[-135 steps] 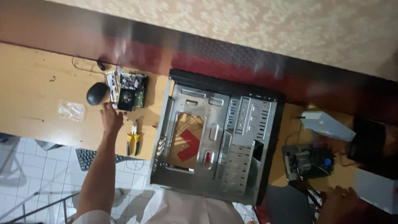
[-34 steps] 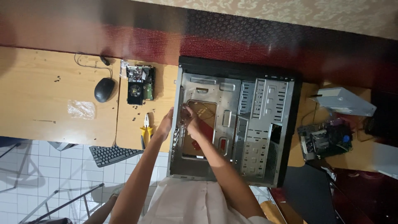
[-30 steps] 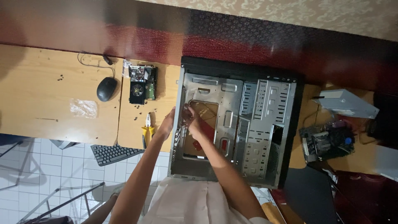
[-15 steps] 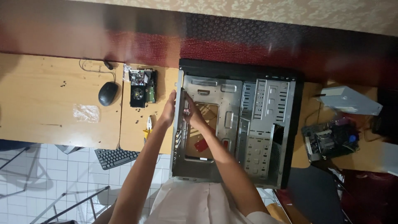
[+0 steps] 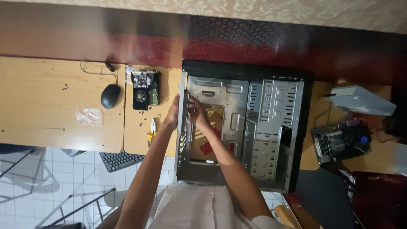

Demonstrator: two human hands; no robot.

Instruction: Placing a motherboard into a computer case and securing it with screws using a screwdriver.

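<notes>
Bracing the case [image 5: 271,127] wall, left hand [image 5: 173,114] grips its edge outside while right hand [image 5: 197,113] pinches inside, case lying flat on the counter [image 5: 51,93].

bare metal pc case [image 5: 263,127]; matt wood desk [image 5: 51,93]

**What I can't make out from up here**

My left hand [image 5: 173,113] sits against the outside of the computer case [image 5: 243,131] wall, and its fingertips are hidden behind that metal edge. My right hand [image 5: 197,113] is inside the case; whatever it pinches is too small to tell, and I cannot tell whether it holds anything at all. My forearm covers part of the opening in the tray. The pliers [image 5: 151,129] are partly hidden by my left arm. The keyboard [image 5: 121,160] is half tucked under the desk [image 5: 51,89] edge. At the right, the motherboard [image 5: 341,142] is dim, its parts indistinct.
</notes>
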